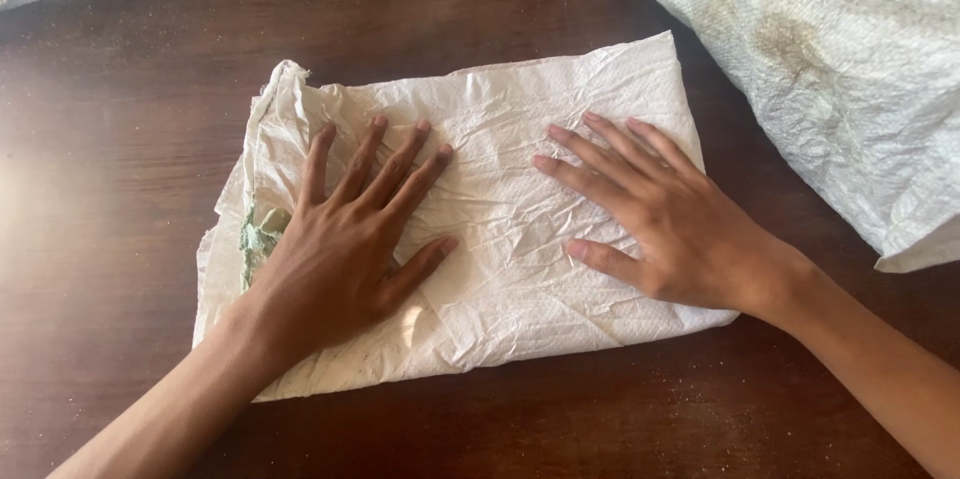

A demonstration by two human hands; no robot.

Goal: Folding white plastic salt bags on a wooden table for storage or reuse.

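sack: (500, 239) white woven plastic, folded to a rough rectangle, crinkled, flat mid-table; frayed green edge at its left end
left hand: (345, 239) palm down on sack's left half, fingers spread, grasping nothing
right hand: (665, 219) flat on right half, fingers splayed, grasping nothing
table: (130, 139) dark brown wood, smooth, dusty
second sack: (840, 69) same weave, brown stains, top right, just beside folded one
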